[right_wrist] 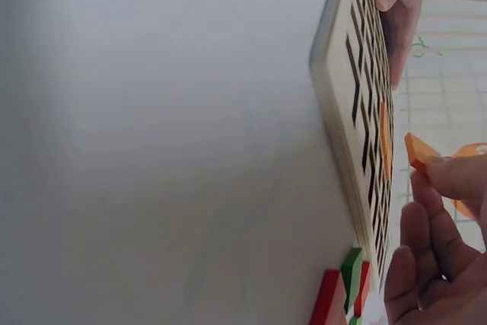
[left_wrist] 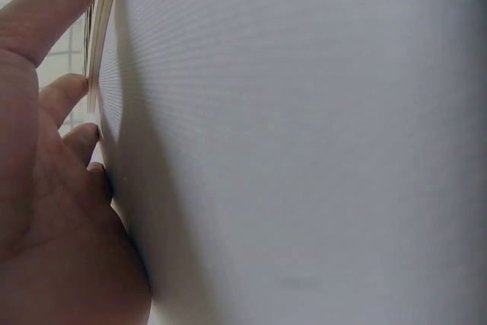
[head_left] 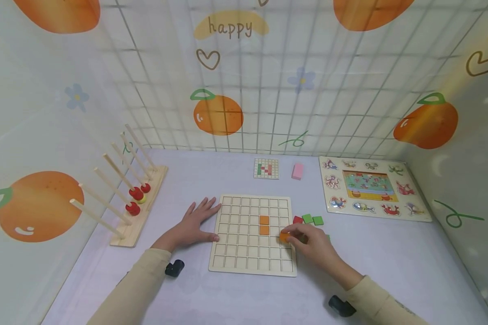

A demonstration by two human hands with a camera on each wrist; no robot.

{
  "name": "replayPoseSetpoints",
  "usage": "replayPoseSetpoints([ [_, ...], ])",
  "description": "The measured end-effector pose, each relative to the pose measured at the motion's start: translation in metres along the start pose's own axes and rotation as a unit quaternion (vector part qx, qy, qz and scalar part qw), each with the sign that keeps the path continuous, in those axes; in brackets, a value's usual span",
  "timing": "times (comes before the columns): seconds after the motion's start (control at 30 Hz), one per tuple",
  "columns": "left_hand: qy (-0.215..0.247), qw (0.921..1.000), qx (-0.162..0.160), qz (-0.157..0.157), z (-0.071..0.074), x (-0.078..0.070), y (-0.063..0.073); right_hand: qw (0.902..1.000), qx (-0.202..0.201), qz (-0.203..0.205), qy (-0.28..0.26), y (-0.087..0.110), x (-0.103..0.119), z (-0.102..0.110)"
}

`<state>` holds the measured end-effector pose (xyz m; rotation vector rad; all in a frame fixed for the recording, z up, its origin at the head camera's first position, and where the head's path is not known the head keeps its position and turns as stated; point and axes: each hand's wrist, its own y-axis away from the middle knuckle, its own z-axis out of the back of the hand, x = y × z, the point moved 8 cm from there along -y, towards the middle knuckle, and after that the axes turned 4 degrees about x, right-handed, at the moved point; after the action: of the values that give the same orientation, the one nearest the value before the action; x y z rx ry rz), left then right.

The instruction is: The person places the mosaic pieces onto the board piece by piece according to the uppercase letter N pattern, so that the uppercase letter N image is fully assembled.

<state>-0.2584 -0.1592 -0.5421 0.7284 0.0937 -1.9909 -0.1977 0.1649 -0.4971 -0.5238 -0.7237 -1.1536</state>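
Observation:
A wooden grid board (head_left: 236, 248) lies flat on the table, with two orange tiles (head_left: 264, 225) set one above the other in its cells. My left hand (head_left: 189, 229) is spread beside the board, its thumb and fingertips right at the left edge. Between thumb and fingertips, my right hand (head_left: 315, 248) pinches an orange square tile (right_wrist: 418, 152), held tilted just above the board's right side. Right of the board lie a red tile (head_left: 297, 220) and several green tiles (head_left: 318, 220), some partly hidden behind the right hand.
A wooden peg rack (head_left: 156, 189) with red and yellow beads stands at left. Behind the board are a small pattern card (head_left: 266, 169) and a pink block (head_left: 297, 171). A sea-animal puzzle board (head_left: 374, 212) lies back right; a printed curtain (head_left: 260, 104) closes the rear.

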Motion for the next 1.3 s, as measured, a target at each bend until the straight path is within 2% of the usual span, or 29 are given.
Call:
replayPoseSetpoints([
  [0.3, 0.005, 1.0, 0.004, 0.004, 0.0, -0.001, 0.0, 0.9996, 0.016, 0.021, -0.004, -0.006, 0.009, -0.015],
  [0.53, 0.009, 0.9999, 0.001, 0.004, 0.001, -0.002, 0.001, 0.9993, 0.024, 0.02, 0.021, -0.011, 0.011, -0.029],
  [0.77, 0.006, 1.0, 0.001, 0.004, 0.001, -0.003, 0.001, 0.9988, 0.022, 0.02, 0.038, -0.015, 0.017, -0.034],
  [1.07, 0.007, 1.0, 0.001, 0.004, 0.001, -0.003, 0.001, 0.9974, 0.027, 0.039, 0.055, -0.021, 0.023, -0.044],
  [1.3, 0.005, 1.0, 0.003, 0.006, 0.001, -0.003, 0.001, 0.9972, 0.025, 0.047, 0.053, -0.021, 0.027, -0.048],
])
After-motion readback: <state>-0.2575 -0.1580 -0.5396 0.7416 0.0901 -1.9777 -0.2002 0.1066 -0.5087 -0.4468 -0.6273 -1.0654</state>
